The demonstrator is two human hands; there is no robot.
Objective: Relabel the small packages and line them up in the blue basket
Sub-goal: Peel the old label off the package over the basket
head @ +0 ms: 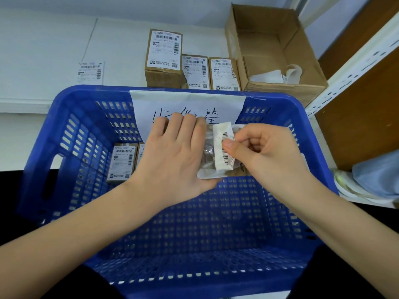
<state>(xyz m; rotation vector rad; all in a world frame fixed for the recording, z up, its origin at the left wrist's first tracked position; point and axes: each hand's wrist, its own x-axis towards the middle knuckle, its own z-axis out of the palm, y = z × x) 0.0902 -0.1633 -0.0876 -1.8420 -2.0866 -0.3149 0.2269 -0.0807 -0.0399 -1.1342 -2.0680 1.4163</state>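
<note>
Head view, looking down into the blue basket (64, 108) on the desk (32, 39) — task judged under way, nowhere near done.

Already lined up: two labelled small boxes (122, 161) standing side by side on the basket floor, against its far wall, left of the hands; second one mostly hidden behind the left wrist, so label only partly readable. Rest of the basket floor bare.

In hand, above the middle of the basket: one small package (208, 156), a clear bag with something dark inside. Left hand (174, 152) laid over it from the left, fingers fairly straight, thumb tucked beneath — holding it steady, grip from underneath not fully visible. Right hand (265, 149) curled, thumb and fingertips pinching a white barcode label (223, 147) that curves over the package. Peeling off or pressing on — cannot tell from this view alone.

Still waiting beyond the basket's far rim: three labelled cartons (163, 59) in a row on the desk, tallest at the left. Whether those need new labels — unclear. Right of them, an open cardboard box (274, 57) with strips of white backing paper (278, 75) inside. Further left beyond the basket, a loose label sheet (90, 72) lying flat.

Left to do, by this judgement: finish this label, set the package beside the two boxes, then work through the remainder.
</note>
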